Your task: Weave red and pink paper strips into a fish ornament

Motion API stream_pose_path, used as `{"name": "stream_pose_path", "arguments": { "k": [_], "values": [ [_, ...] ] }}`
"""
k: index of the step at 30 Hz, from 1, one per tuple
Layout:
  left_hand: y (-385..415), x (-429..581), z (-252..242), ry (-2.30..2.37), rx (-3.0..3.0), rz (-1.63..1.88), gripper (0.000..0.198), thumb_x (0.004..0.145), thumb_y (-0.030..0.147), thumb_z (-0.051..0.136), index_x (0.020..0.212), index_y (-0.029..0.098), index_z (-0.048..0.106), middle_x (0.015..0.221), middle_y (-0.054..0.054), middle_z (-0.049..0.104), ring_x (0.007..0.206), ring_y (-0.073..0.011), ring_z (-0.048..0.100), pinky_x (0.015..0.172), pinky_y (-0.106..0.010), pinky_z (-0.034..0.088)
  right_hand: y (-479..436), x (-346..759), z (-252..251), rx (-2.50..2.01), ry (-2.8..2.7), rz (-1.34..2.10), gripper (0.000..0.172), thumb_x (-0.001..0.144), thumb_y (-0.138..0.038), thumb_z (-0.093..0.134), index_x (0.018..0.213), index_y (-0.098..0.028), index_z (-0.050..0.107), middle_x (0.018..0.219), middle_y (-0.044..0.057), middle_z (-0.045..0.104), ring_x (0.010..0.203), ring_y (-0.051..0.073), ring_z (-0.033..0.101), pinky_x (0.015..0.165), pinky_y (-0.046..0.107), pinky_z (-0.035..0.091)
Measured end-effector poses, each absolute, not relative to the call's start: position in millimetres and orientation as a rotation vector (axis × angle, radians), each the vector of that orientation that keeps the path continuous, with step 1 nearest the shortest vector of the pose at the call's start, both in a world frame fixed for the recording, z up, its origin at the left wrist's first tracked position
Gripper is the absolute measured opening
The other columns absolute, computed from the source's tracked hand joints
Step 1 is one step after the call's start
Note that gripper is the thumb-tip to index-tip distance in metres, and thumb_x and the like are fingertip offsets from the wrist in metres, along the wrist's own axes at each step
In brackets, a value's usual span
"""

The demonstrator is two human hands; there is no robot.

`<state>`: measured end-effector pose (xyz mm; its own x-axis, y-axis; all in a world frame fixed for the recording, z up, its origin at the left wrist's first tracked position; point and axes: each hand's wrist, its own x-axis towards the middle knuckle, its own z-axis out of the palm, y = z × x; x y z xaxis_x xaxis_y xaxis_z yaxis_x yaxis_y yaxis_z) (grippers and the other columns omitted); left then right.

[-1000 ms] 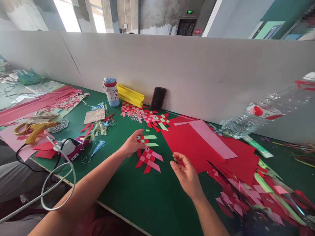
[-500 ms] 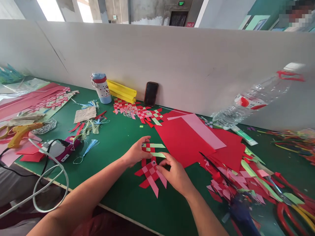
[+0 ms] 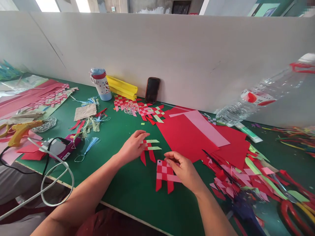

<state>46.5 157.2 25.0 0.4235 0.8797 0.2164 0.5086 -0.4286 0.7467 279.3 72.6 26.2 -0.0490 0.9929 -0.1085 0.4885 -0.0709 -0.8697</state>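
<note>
My left hand is closed at the left edge of a red and light-green woven paper fish, whose green strips point right and red ones hang toward me. Just below and to its right lies a red and pink woven paper fish with a small round eye near its top left corner. My right hand, fingers bent and thumb tucked in, is closed on that fish's right side and covers part of it. The two woven pieces lie apart on the green tabletop.
Red paper sheets, paper scraps and red-handled scissors lie to the right. A phone, a cup and a plastic bottle stand or lean by the partition. At left are tassels, a yellow glue gun and a white cable.
The red and pink fish has turned, and moved right with my right hand, away from the green one. My left hand has shifted slightly left and up. The camera view has tilted down a little.
</note>
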Motion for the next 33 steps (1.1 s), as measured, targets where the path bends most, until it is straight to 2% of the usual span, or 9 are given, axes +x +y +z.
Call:
{"name": "stream_pose_path", "arguments": {
  "k": [3,6,11,15,20,26,29,33],
  "values": [
    [168,34,28,1.287,2.218,0.722,0.031,0.087,0.014,0.05,0.112,0.024,0.067,0.106,-0.008,0.066,0.104,-0.0262,0.058,0.095,-0.039,0.044,78,274,29,-1.623,-1.625,1.03,0.021,0.086,-0.039,0.056,0.096,-0.024,0.066,0.093,0.003,0.073,0.089,0.019,0.069,0.082,0.031,0.054],
    [173,26,29,1.306,2.228,0.684,0.029,0.089,0.016,0.047,0.107,0.024,0.068,0.093,-0.006,0.07,0.094,-0.0259,0.059,0.087,-0.037,0.046,89,264,32,-1.629,-1.687,0.973,0.019,0.089,-0.036,0.053,0.098,-0.024,0.065,0.095,0.003,0.073,0.089,0.018,0.069,0.081,0.03,0.054],
    [170,21,32,1.222,2.288,0.627,0.028,0.088,0.013,0.047,0.102,0.023,0.069,0.097,-0.006,0.07,0.094,-0.0241,0.06,0.089,-0.036,0.044,108,246,28,-1.63,-1.862,0.791,0.015,0.088,-0.027,0.051,0.095,-0.024,0.064,0.095,0.003,0.073,0.088,0.019,0.069,0.078,0.032,0.054],
    [168,18,38,1.178,2.514,0.416,0.032,0.087,0.008,0.043,0.106,0.019,0.067,0.102,-0.008,0.068,0.097,-0.0229,0.059,0.091,-0.037,0.044,110,242,22,-1.639,-1.98,0.57,0.017,0.088,-0.022,0.047,0.093,-0.022,0.064,0.092,0.006,0.072,0.083,0.023,0.067,0.074,0.037,0.053],
    [166,15,41,1.175,2.613,0.279,0.034,0.086,0.007,0.045,0.11,0.019,0.065,0.111,-0.009,0.063,0.104,-0.0226,0.058,0.094,-0.035,0.045,99,248,26,-1.575,-2.081,0.29,0.017,0.092,-0.026,0.049,0.094,-0.021,0.065,0.098,0.009,0.07,0.098,0.027,0.059,0.087,0.046,0.049],
    [170,10,35,1.24,2.623,0.245,0.037,0.087,0.009,0.046,0.117,0.021,0.063,0.118,-0.009,0.061,0.109,-0.0242,0.055,0.095,-0.037,0.044,71,258,17,-1.456,-2.114,0.107,0.021,0.096,-0.025,0.045,0.101,-0.02,0.065,0.101,0.009,0.069,0.1,0.025,0.058,0.09,0.045,0.051],
    [173,10,32,1.218,2.626,0.228,0.036,0.088,0.01,0.046,0.118,0.021,0.062,0.122,-0.009,0.06,0.109,-0.0232,0.055,0.097,-0.036,0.043,61,258,7,-1.401,-2.142,0.05,0.022,0.096,-0.023,0.047,0.109,-0.021,0.064,0.108,0.008,0.069,0.106,0.024,0.058,0.092,0.045,0.051],
    [174,12,30,1.175,2.634,0.209,0.034,0.091,0.015,0.048,0.121,0.024,0.062,0.133,-0.006,0.057,0.113,-0.0228,0.054,0.099,-0.036,0.041,58,254,4,-1.422,-2.246,0.03,0.029,0.096,-0.031,0.05,0.12,-0.021,0.063,0.122,0.009,0.067,0.12,0.027,0.054,0.099,0.047,0.048]
  ]
}}
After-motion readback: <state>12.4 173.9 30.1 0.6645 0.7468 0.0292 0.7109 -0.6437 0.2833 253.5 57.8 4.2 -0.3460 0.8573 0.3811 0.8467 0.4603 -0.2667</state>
